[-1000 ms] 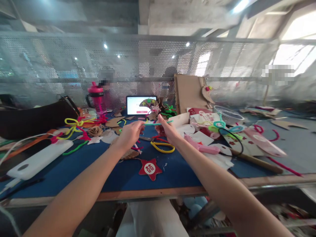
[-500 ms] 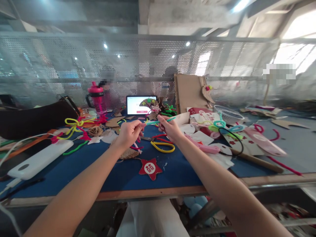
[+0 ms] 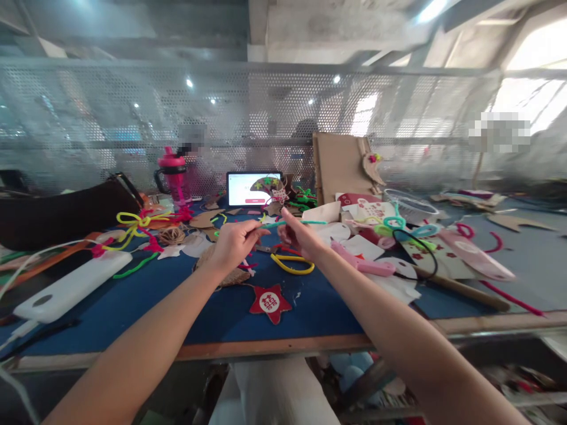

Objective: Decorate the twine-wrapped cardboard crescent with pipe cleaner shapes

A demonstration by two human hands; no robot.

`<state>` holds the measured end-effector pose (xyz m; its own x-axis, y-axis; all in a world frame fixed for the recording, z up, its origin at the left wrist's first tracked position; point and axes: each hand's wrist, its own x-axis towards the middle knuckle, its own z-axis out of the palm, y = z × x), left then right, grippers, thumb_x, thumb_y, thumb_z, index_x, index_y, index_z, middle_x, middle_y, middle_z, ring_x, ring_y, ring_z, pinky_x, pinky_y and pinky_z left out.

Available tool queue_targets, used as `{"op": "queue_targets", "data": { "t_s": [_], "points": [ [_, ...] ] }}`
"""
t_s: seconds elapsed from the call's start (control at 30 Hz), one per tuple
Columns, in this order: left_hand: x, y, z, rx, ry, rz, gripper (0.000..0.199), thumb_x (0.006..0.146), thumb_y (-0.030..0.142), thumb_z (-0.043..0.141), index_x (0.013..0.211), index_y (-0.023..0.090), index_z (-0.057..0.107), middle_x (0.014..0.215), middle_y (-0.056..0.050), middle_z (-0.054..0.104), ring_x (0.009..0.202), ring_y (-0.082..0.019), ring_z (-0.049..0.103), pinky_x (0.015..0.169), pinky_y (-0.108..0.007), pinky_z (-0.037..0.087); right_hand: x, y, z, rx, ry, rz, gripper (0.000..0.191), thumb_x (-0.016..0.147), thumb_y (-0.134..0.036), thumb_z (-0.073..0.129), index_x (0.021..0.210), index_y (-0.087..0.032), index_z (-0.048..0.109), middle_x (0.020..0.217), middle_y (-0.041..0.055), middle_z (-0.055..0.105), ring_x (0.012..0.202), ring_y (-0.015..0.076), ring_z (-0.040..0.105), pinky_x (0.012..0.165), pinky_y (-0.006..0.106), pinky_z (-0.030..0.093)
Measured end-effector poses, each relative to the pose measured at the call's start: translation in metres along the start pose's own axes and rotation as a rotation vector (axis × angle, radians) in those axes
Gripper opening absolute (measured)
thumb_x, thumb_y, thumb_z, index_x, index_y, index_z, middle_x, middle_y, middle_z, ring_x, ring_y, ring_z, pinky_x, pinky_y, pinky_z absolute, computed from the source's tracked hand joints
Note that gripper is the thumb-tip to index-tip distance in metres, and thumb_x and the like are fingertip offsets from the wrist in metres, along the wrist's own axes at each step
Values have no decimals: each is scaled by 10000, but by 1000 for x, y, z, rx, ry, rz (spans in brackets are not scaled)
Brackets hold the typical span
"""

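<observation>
A teal pipe cleaner [image 3: 271, 225] stretches roughly level between my two hands above the table. My left hand [image 3: 235, 243] pinches it near its left end, fingers curled. Closed around its middle is my right hand [image 3: 301, 235], with the thumb side up and the free end sticking out to the right. Under them lie yellow-handled scissors [image 3: 292, 264], partly covered by the right hand. A red cardboard star [image 3: 270, 303] with a white round emblem rests nearer the front edge. Behind the left wrist is a piece of brown cardboard [image 3: 234, 276].
At left are a white power strip [image 3: 73, 286], a yellow pipe-cleaner bow [image 3: 139, 221] and a pink bottle [image 3: 172, 174]. A lit tablet [image 3: 243, 189] stands at the back. Rightward lie a pink glue gun [image 3: 361, 260] with a black cord, paper pieces and a cardboard tube [image 3: 465, 289].
My right hand has slid along the pipe cleaner, and a longer teal end now sticks out on its right. The left hand has shifted slightly and turned.
</observation>
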<state>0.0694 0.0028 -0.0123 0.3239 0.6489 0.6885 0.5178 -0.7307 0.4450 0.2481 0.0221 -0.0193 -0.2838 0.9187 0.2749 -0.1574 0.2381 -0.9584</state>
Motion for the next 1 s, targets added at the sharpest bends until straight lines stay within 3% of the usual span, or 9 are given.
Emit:
{"op": "queue_targets", "data": {
  "t_s": [0.1, 0.2, 0.27, 0.43, 0.6, 0.87, 1.0],
  "points": [
    [-2, 2, -2, 171, -21, 165, 267, 865, 351, 488, 731, 186, 649, 684, -49, 687, 639, -158, 628, 587, -230, 421, -4, 2, 5, -19, -162, 58, 606, 771, -636, 504, 398, -174, 380, 384, -39, 319, 393, 62, 312, 419, 227, 260],
    [-3, 6, -3, 165, -45, 156, 307, 871, 348, 466, 668, 181, 624, 630, -40, 667, 602, -148, 613, 556, -221, 396, -5, 2, 7, 0, -192, -11, 533, 776, -575, 547, 449, -172, 427, 407, -42, 367, 411, 63, 342, 439, 216, 286],
    [-3, 9, -1, 47, -40, 32, 361, 869, 394, 467, 603, 178, 581, 517, -17, 607, 500, -125, 567, 498, -210, 374, -5, 1, 7, -9, -193, -59, 499, 767, -567, 561, 486, -170, 455, 430, -40, 403, 417, 64, 353, 438, 213, 287],
    [0, 14, 7, -542, -110, -410, 483, 833, 560, 452, 544, 176, 501, 341, 31, 459, 268, -67, 350, 321, -192, 249, -4, -3, 5, -114, -181, -173, 501, 803, -572, 508, 513, -165, 484, 454, -29, 444, 424, 65, 377, 440, 213, 286],
    [3, 11, 9, -826, -189, -582, 488, 791, 570, 518, 513, 176, 447, 286, 54, 372, 225, -44, 246, 284, -182, 156, -5, -2, 6, -185, -183, -167, 517, 816, -591, 465, 515, -171, 476, 466, -25, 439, 438, 69, 379, 456, 213, 311],
    [3, 9, 9, -854, -215, -602, 498, 783, 590, 515, 516, 177, 436, 290, 62, 345, 226, -43, 235, 280, -185, 153, -10, -10, 2, -231, -176, -309, 324, 798, -475, 571, 698, -170, 528, 639, -17, 496, 601, 90, 455, 570, 218, 376],
    [2, 14, 7, -585, -169, -409, 444, 827, 546, 470, 602, 167, 523, 434, 12, 518, 324, -74, 417, 351, -192, 314, -7, -9, 2, -192, -71, -295, 358, 793, -481, 577, 635, -173, 488, 555, -34, 453, 523, 76, 409, 499, 208, 320]
  ]
}}
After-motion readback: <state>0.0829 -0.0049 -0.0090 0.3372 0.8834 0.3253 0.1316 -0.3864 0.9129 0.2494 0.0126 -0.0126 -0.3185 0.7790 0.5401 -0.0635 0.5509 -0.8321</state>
